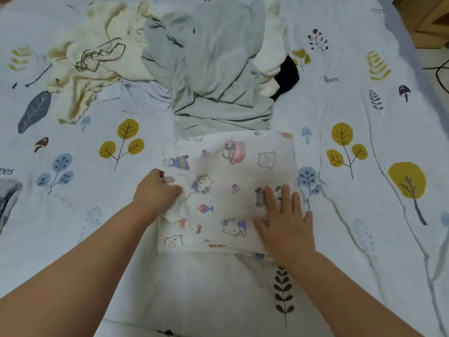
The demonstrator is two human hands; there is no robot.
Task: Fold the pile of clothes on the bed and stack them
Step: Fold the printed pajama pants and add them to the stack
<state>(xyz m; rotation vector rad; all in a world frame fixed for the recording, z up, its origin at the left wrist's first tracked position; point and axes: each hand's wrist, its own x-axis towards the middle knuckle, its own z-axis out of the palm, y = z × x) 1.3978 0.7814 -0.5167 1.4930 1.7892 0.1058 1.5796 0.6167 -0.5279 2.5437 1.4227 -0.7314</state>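
While the right hand (284,222) lies flat on the cartoon-print garment (233,190) on the bed (364,190) before the pile (209,64), the left hand (155,190), gripping its bunched edge, should probably pull it taut and square.

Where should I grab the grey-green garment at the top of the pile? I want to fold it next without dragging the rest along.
Probably take the grey-green garment by its near hem, the flat edge lying just beyond the cartoon-print cloth, coming from the near side. That edge lies spread and free, while its upper part is bunched against the cream garment and white clothes.
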